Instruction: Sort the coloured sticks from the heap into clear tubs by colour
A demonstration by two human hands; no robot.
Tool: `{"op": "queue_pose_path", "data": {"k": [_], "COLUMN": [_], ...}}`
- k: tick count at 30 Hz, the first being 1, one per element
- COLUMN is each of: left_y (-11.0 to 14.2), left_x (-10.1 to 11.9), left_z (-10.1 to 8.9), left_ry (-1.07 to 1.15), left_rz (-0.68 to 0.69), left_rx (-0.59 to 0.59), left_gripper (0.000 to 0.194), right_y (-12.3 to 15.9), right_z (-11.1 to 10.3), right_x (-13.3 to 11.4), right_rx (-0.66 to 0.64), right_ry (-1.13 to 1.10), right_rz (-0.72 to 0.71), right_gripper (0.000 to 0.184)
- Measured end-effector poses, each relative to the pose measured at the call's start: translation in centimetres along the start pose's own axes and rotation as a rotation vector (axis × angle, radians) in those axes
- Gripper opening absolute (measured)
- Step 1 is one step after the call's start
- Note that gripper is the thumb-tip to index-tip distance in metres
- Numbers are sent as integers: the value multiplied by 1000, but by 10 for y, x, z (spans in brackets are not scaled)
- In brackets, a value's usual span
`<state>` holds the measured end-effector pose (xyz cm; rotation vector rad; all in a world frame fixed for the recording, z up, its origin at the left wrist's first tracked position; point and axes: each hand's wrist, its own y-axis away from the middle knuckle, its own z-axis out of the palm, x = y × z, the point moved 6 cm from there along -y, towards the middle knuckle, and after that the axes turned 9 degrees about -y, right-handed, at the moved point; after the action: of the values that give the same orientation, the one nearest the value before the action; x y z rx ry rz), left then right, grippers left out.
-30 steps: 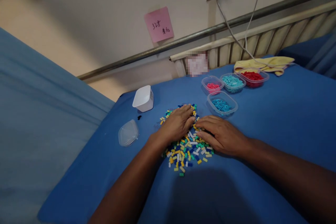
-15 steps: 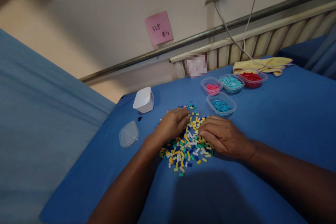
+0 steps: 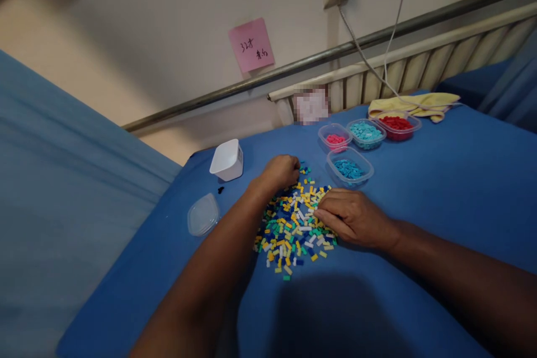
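A loose pile of small toy building bricks (image 3: 289, 229) in yellow, white, green and dark blue is spread over the blue cloth. My left hand (image 3: 282, 171) is at the pile's far edge, fingers bent down and closed beside a small cluster of bricks (image 3: 306, 170). Whatever its fingertips hold is hidden. At the right edge of the pile rests my right hand (image 3: 354, 216), its fingers curled and pressed together; I cannot make out anything in them. Beyond it stands a clear tub of blue bricks (image 3: 349, 169).
Clear tubs hold pink bricks (image 3: 335, 140), turquoise bricks (image 3: 366, 132) and red bricks (image 3: 395, 124). Behind them lies a yellow cloth (image 3: 413, 105) with a cable across it. To the left are a white container (image 3: 227, 161), clear lids (image 3: 203, 215) and a small black object (image 3: 220, 189).
My left hand has moved from the pile's upper middle away from me, to its far edge by the small cluster. My right hand stays by the pile's right edge.
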<state>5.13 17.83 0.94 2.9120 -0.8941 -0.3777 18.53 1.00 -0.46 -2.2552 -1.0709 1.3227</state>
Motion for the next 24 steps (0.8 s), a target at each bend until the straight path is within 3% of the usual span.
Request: {"op": "queue_pose_path", "data": {"k": [17, 21, 24], "left_y": [-19, -31, -41], "left_x": [-16, -9, 0], "left_z": [8, -3, -6], "left_ry": [41, 50, 41], "left_rz": [-44, 35, 96], "left_rx": [-10, 35, 27], "left_gripper": [31, 40, 36], "right_y": [0, -1, 0], "right_z": [9, 10, 9], "right_x": [-15, -12, -12], "right_rx": [-58, -62, -62], "right_ry": [60, 57, 60], "right_rz": [-74, -67, -73], "right_gripper": [42, 42, 42]}}
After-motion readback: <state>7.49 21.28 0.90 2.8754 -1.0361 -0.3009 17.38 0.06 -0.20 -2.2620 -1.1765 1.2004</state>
